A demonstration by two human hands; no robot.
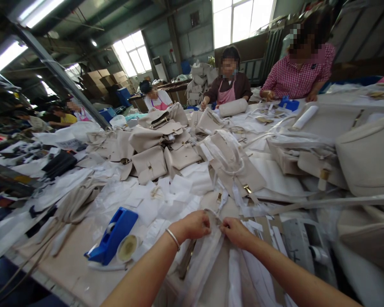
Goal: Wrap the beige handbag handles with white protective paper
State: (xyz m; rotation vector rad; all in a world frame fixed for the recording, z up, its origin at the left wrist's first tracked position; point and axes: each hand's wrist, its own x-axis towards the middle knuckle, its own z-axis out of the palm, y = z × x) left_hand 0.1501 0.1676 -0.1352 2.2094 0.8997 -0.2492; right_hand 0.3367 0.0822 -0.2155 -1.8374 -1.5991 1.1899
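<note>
My left hand (194,224), with a bangle at its wrist, is closed on a beige bag handle (214,219) partly covered in clear plastic film. Close beside it, my right hand (235,231) pinches the other side of the same handle. Below the hands, a strip of film (205,260) hangs down over a beige bag. A dark zipper (187,261) shows under my left wrist. Just beyond the hands lies a beige flap with a gold clasp (219,197). The fingertips partly hide the point of grip.
A blue tape dispenser (120,234) and a roll of tape (128,248) lie to the left. A grey dispenser (309,245) stands at the right. Beige bags (150,164) are piled ahead among white sheets (150,211). Several co-workers sit across the table.
</note>
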